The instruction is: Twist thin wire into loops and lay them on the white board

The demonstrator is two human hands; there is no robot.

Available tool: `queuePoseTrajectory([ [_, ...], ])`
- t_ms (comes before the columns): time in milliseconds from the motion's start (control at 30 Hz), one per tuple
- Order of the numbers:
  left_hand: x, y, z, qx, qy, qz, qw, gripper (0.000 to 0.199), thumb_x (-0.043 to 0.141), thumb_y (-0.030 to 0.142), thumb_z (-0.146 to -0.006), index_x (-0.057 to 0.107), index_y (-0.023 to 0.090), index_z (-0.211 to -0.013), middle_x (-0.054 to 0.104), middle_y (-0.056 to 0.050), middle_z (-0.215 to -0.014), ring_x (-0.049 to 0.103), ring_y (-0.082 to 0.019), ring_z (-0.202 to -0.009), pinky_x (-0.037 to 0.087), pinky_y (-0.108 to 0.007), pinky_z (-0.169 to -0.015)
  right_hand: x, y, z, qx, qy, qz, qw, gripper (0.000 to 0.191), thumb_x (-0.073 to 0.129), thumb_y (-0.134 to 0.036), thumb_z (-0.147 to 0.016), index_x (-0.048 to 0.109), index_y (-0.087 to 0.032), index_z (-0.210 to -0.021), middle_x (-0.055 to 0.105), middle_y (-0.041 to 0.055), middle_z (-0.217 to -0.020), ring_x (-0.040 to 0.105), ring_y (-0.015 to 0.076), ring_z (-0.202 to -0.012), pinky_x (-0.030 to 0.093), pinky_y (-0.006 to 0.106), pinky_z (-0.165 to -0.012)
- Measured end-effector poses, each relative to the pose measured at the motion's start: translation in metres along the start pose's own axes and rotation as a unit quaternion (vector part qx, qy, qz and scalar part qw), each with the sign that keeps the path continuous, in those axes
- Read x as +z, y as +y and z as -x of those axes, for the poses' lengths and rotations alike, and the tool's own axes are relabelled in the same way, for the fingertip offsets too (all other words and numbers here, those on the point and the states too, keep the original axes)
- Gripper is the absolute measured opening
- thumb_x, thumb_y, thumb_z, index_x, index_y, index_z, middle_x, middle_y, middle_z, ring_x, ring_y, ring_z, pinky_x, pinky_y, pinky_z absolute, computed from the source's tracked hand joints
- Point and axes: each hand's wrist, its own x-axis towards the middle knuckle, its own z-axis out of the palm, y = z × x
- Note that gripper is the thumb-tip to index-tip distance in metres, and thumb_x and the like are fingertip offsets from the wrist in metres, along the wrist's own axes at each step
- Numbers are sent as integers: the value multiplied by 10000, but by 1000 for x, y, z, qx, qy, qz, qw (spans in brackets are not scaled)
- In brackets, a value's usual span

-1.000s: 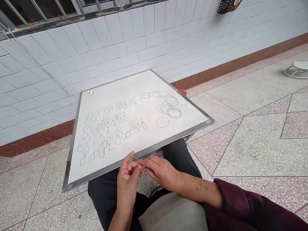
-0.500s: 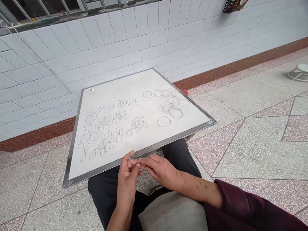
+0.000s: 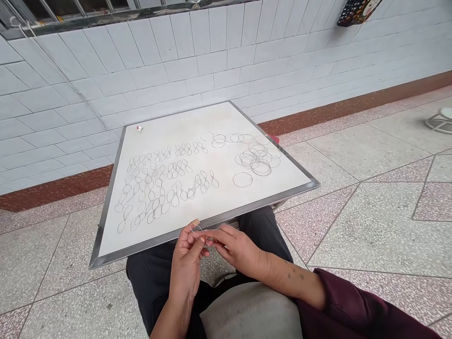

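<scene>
A thin wire loop (image 3: 197,230) is pinched between my two hands just in front of the table's near edge. My left hand (image 3: 189,256) holds it with thumb and fingers, and a tan wrap covers one fingertip. From the right, my right hand (image 3: 238,247) grips the same wire with its fingertips. On the white table (image 3: 183,122) beyond, several wires twisted into figure-eights (image 3: 155,188) lie in rows on the left. Several round wire rings (image 3: 257,157) overlap on the right, and a single ring (image 3: 242,179) lies nearer me.
A small white and red object (image 3: 140,129) sits at the table's far left corner. The table's metal rim (image 3: 208,221) passes just beyond my hands. Behind stands a white tiled wall (image 3: 169,70). A round stool (image 3: 439,121) is at the far right.
The camera view has shifted slightly. My right fingers have closed in a little on the wire; the lower part of the loop shows less between my hands. The wires on the table lie as before.
</scene>
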Motion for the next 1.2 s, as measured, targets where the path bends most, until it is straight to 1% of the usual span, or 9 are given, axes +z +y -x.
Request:
queuePoseTrajectory([
  [67, 0, 2, 1, -2, 0, 0, 1000, 522, 780, 283, -717, 607, 191, -1201, 679, -20, -846, 599, -119, -701, 437, -211, -572, -1, 1, 0, 5, -6, -8, 1000, 380, 483, -171, -965, 520, -257, -1334, 593, 44, -943, 590, 150, -802, 561, 289, -737],
  [167, 1, 3, 2, -4, 1, -14, 1000, 564, 807, 267, -686, 610, 187, -1208, 690, -25, -854, 618, -132, -739, 462, -224, -616, -1, 0, 0, 2, 2, -13, 1000, 372, 487, -172, -964, 529, -244, -1326, 586, 46, -933, 585, 147, -791, 556, 286, -723],
  [267, 1, 3, 2, 9, 5, -42, 999, 586, 818, 258, -669, 608, 191, -1212, 693, -13, -834, 620, -133, -732, 478, -233, -634, 0, 0, 1, 0, 9, -14, 1000, 363, 487, -169, -962, 534, -240, -1316, 589, 49, -930, 586, 149, -788, 555, 293, -719],
  [500, 0, 1, 3, 28, 17, -102, 994, 551, 768, 301, -724, 601, 215, -1242, 703, -8, -824, 607, -146, -680, 475, -262, -618, 1, 2, 1, -5, 13, -5, 1000, 361, 498, -155, -950, 538, -241, -1298, 615, 54, -957, 605, 153, -811, 561, 289, -739],
  [733, -1, 0, 4, 43, 23, -135, 990, 526, 738, 334, -750, 604, 223, -1246, 737, -46, -914, 654, -208, -839, 496, -311, -703, 1, 3, 2, -8, 21, 15, 1000, 352, 493, -155, -949, 555, -226, -1288, 611, 56, -932, 599, 153, -791, 556, 281, -714],
  [833, -2, -3, 3, 47, 23, -128, 990, 529, 739, 331, -754, 597, 211, -1249, 735, -45, -909, 655, -202, -841, 499, -324, -747, 2, 4, 2, -8, 23, 17, 1000, 348, 493, -162, -951, 558, -232, -1285, 612, 51, -932, 601, 152, -794, 556, 278, -713],
  [967, -3, -6, 1, 55, 20, -91, 994, 519, 753, 305, -745, 601, 197, -1229, 730, -38, -898, 651, -178, -843, 492, -309, -797, 2, 6, 2, -16, 33, 23, 999, 347, 491, -167, -956, 554, -231, -1292, 610, 48, -919, 598, 146, -773, 549, 265, -690],
  [1067, -2, -7, 1, 49, 19, -64, 997, 512, 766, 287, -735, 603, 194, -1212, 728, -31, -891, 651, -170, -849, 489, -300, -809, 2, 6, 2, -21, 38, 36, 998, 346, 494, -170, -957, 548, -234, -1292, 610, 47, -911, 597, 145, -765, 543, 259, -680],
  [1200, -2, -6, 1, 36, 23, -58, 997, 550, 780, 295, -719, 594, 194, -1226, 735, -37, -888, 660, -187, -869, 494, -309, -804, 1, 4, 1, -15, 41, 59, 997, 357, 497, -170, -953, 521, -233, -1304, 609, 41, -901, 589, 144, -736, 543, 261, -667],
])
